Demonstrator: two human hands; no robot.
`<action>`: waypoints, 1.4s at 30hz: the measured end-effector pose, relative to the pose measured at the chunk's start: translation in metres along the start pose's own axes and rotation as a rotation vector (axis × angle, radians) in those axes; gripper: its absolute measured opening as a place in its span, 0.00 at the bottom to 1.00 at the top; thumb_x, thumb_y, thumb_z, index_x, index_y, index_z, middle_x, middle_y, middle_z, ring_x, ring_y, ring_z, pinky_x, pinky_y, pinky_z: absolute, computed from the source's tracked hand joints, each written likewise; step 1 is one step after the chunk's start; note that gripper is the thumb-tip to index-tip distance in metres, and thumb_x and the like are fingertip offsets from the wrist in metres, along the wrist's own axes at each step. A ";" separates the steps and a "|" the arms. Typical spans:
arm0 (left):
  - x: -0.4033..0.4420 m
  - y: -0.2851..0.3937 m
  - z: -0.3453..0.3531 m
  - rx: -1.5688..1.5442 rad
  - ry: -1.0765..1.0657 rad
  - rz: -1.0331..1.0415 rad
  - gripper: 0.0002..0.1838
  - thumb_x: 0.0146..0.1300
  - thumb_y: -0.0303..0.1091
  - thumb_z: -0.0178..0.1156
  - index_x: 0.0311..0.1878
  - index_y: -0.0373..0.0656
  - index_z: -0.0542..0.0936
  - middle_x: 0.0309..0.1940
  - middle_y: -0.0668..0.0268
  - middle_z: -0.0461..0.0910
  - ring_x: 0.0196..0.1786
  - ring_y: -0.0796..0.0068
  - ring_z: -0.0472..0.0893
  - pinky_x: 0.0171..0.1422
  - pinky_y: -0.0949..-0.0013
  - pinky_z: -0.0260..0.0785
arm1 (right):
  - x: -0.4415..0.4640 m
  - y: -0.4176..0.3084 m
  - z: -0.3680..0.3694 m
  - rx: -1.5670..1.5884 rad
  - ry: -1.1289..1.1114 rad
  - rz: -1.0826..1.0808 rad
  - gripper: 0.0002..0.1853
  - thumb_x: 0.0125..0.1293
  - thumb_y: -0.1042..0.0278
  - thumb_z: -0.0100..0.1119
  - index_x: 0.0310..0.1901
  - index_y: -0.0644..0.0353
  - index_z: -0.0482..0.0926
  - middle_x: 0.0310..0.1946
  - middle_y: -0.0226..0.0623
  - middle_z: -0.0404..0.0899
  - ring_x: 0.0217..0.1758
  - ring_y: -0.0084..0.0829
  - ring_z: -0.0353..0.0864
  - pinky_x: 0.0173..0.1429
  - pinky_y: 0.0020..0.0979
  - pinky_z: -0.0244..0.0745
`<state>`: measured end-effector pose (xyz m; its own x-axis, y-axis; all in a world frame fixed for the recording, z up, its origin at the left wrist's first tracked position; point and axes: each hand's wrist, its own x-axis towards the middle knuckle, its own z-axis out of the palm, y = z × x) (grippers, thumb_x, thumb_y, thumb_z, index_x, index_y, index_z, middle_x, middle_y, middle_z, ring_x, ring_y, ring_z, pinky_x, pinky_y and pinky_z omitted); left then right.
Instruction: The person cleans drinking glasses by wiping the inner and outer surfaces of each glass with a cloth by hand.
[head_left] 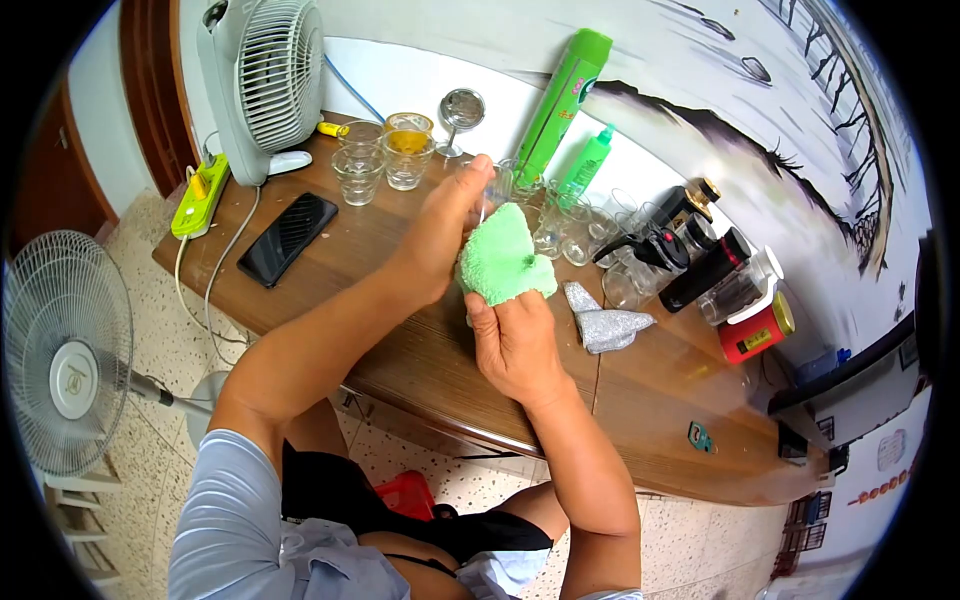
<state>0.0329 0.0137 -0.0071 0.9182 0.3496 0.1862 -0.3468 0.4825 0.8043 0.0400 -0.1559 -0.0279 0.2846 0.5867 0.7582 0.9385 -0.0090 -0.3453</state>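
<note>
- Here's the cloth [505,250], up above the table [415,350], bunched between our two hands; we'll take every bearing from it.
- Our right hand [522,345] has it pinched along the near edge; should that pinch slacken, the cloth could slide loose.
- Our left hand [445,235] curls at the cloth's left side, fingertips partly hidden. We can't tell how tight that grip is, or whether it holds the clear glass [498,185] showing just behind the cloth. If it does, a hard twist on a slick wall might pop it free.
- Look behind and right of the cloth: small glasses [575,245], crowded! One stray knuckle could knock them into each other.
- Directly behind the cloth, the tall can [565,105] might topple if an elbow or the cloth's tail catches it.
- Left of the cloth, anything dropped and rolling could strike the phone [288,238].
</note>
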 end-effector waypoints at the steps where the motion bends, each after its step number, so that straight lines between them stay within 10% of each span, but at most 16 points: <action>1: -0.003 -0.001 0.004 0.051 -0.021 0.043 0.34 0.81 0.62 0.54 0.68 0.38 0.74 0.47 0.64 0.81 0.49 0.76 0.80 0.57 0.68 0.74 | 0.002 0.000 -0.002 0.012 0.020 -0.003 0.08 0.76 0.70 0.64 0.49 0.64 0.84 0.39 0.53 0.81 0.41 0.59 0.80 0.48 0.51 0.76; 7: -0.020 -0.012 0.017 0.349 -0.107 0.344 0.30 0.87 0.56 0.47 0.72 0.37 0.71 0.51 0.68 0.77 0.54 0.80 0.74 0.63 0.72 0.67 | 0.006 -0.006 -0.011 0.044 0.129 0.109 0.15 0.85 0.63 0.53 0.55 0.67 0.82 0.47 0.54 0.83 0.49 0.56 0.81 0.58 0.47 0.75; 17: -0.023 -0.008 0.016 0.410 -0.034 0.566 0.32 0.81 0.51 0.61 0.71 0.32 0.68 0.46 0.69 0.76 0.47 0.83 0.75 0.56 0.74 0.71 | -0.002 0.002 0.006 0.287 0.167 0.315 0.15 0.86 0.62 0.52 0.46 0.67 0.80 0.33 0.47 0.81 0.35 0.46 0.81 0.43 0.43 0.74; 33: -0.024 -0.020 0.018 0.532 -0.135 0.427 0.28 0.82 0.50 0.61 0.67 0.33 0.72 0.40 0.67 0.81 0.42 0.81 0.79 0.49 0.70 0.74 | 0.005 -0.003 -0.002 0.038 0.290 0.193 0.17 0.86 0.62 0.49 0.59 0.68 0.80 0.48 0.54 0.85 0.50 0.53 0.84 0.55 0.44 0.77; 42: -0.018 -0.015 0.011 0.524 -0.021 0.520 0.20 0.84 0.47 0.58 0.63 0.40 0.73 0.37 0.70 0.77 0.38 0.85 0.73 0.44 0.75 0.69 | 0.003 0.003 0.007 0.256 0.304 0.251 0.15 0.86 0.62 0.53 0.46 0.66 0.79 0.31 0.43 0.78 0.33 0.40 0.75 0.41 0.40 0.72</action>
<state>0.0238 -0.0088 -0.0167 0.6658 0.4103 0.6232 -0.6062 -0.1895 0.7724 0.0419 -0.1484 -0.0310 0.5768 0.3278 0.7482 0.7658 0.1018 -0.6350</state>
